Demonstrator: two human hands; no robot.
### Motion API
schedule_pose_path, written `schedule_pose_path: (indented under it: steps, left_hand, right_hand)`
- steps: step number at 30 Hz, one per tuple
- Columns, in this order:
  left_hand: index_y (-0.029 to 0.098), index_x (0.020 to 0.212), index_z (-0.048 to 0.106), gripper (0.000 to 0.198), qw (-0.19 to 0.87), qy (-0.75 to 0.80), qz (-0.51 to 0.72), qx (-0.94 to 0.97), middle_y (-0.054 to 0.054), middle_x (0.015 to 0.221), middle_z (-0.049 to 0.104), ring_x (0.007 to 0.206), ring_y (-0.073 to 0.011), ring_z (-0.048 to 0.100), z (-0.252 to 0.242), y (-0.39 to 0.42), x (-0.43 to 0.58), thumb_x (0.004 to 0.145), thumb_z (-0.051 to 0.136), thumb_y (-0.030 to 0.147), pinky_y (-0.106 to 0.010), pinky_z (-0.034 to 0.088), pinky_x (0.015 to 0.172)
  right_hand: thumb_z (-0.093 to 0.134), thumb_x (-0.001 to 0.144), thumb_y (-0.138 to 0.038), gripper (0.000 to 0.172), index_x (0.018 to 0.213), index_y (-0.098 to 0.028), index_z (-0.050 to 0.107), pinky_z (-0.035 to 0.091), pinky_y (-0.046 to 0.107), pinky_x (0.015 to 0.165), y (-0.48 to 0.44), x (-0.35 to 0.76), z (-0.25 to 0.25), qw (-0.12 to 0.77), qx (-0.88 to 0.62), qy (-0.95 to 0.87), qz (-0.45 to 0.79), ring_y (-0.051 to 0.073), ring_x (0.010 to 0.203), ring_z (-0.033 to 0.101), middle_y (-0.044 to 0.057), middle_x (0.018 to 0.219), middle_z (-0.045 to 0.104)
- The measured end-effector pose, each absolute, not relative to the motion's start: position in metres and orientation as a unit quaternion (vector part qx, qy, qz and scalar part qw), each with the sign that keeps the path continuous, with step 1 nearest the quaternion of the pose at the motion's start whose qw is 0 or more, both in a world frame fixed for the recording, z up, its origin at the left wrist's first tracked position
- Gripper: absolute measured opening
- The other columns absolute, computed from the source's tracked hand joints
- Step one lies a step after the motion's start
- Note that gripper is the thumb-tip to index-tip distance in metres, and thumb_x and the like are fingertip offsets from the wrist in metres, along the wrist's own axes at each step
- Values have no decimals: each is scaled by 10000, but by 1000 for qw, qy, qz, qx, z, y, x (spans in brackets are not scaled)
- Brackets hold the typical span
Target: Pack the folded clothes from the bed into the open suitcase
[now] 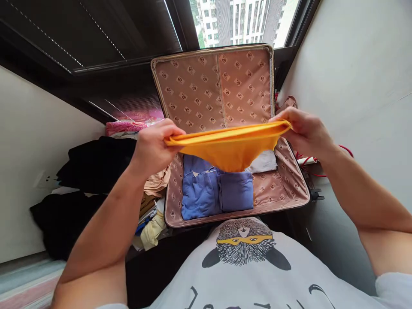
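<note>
Stretched between my two hands is an orange piece of clothing (231, 148), its top edge pulled nearly straight and its lower part hanging in a curve. My left hand (157, 143) pinches one end. My right hand (301, 128) grips the other end, slightly higher. Below the cloth lies an open suitcase (277, 189) with a pinkish-brown patterned lining. Folded blue clothes (201, 195) and another neat blue bundle (236, 191) sit inside it. A white folded cloth (264, 162) is partly hidden behind the orange one.
The suitcase lid (196, 86) leans upright below the window (241, 21). Black clothes (99, 165) and a beige and yellow clothing pile (154, 227) are heaped on the left. A white wall (363, 73) stands close on the right, with a red cord (346, 150) near it.
</note>
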State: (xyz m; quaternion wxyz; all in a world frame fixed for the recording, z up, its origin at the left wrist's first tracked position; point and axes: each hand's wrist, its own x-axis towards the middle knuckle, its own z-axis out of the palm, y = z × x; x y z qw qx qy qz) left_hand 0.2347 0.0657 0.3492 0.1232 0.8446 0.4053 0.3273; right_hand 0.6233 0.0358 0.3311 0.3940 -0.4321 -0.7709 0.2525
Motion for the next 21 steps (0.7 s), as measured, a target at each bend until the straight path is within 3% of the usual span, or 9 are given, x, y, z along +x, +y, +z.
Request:
schedule_pose_path:
  steps: [2, 5, 8, 10, 14, 18, 21]
  left_hand:
    - [231, 841, 679, 53, 163, 377, 335, 848, 11, 836, 648, 751, -126, 603, 350, 30, 227, 869, 665, 188, -263, 469, 682]
    - [247, 854, 672, 129, 320, 350, 288, 832, -7, 936, 717, 853, -144, 677, 325, -17, 218, 886, 633, 128, -267, 526, 753]
    - [204, 821, 649, 69, 497, 390, 178, 754, -41, 935, 744, 847, -161, 692, 267, -47, 215, 888, 641, 216, -268, 535, 761]
    - [178, 840, 654, 129, 567, 429, 100, 696, -43, 880, 739, 773, -158, 660, 220, -59, 216, 833, 689, 301, -257, 511, 708]
    - [165, 794, 615, 127, 571, 489, 48, 658, 11, 731, 642, 670, -123, 537, 141, -65, 216, 751, 624, 285, -223, 413, 629]
    - [174, 777, 592, 122, 558, 492, 69, 665, 31, 713, 585, 678, -123, 503, 96, -36, 222, 673, 580, 234, -216, 383, 632]
    - [180, 755, 591, 103, 521, 503, 100, 683, 22, 715, 604, 702, -140, 540, 75, 12, 238, 654, 591, 203, -231, 411, 667]
  right_hand:
    - [568, 1004, -460, 197, 1077, -302, 662, 517, 365, 749, 0, 629, 335, 364, -423, -782, 278, 219, 875, 649, 52, 1018, 709]
    - [547, 1006, -418, 193, 1107, -318, 678, 532, 363, 791, -45, 632, 312, 287, -412, -790, 350, 233, 923, 670, 55, 1019, 726]
    - [512, 1003, -337, 199, 1068, -250, 678, 502, 319, 775, -73, 626, 256, 205, -417, -777, 424, 196, 852, 643, 53, 937, 718]
    - [491, 994, -326, 203, 1000, -205, 654, 453, 281, 699, -83, 619, 212, 154, -424, -758, 471, 157, 732, 582, 30, 827, 679]
    - [506, 954, -406, 260, 888, -173, 602, 403, 253, 659, -81, 608, 142, 110, -435, -706, 549, 127, 675, 492, -6, 732, 583]
    - [589, 889, -498, 338, 820, -167, 592, 471, 270, 673, -45, 600, 114, 137, -467, -644, 590, 152, 727, 552, 16, 786, 607]
    - [644, 919, -490, 335, 906, -156, 664, 537, 301, 693, -2, 592, 106, 127, -566, -622, 526, 190, 800, 626, 47, 898, 677]
